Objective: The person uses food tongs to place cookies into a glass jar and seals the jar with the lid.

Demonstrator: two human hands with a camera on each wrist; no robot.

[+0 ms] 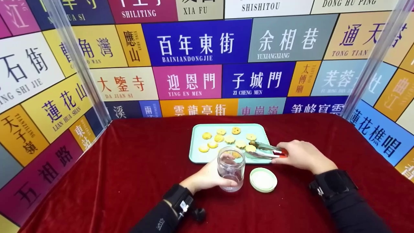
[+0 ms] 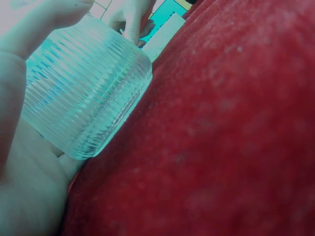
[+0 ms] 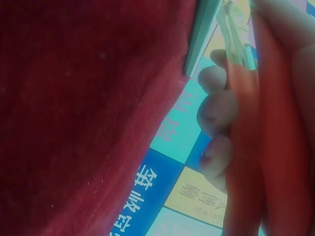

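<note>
Red-handled tongs gripped by the right hand are best squeezed lightly; lower centre, the jar is clasped by the left hand.

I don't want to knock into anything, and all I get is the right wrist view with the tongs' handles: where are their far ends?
Observer: The tongs reach over the right side of the green tray, among the cookies; whether they grip one, I can't tell.
Operator: And what is the left hand doing?
Observer: It holds a clear jar at the tray's near side.
Operator: Is the jar covered?
Observer: No, a pale green lid lies on the red cloth, to the right of the jar.
</note>
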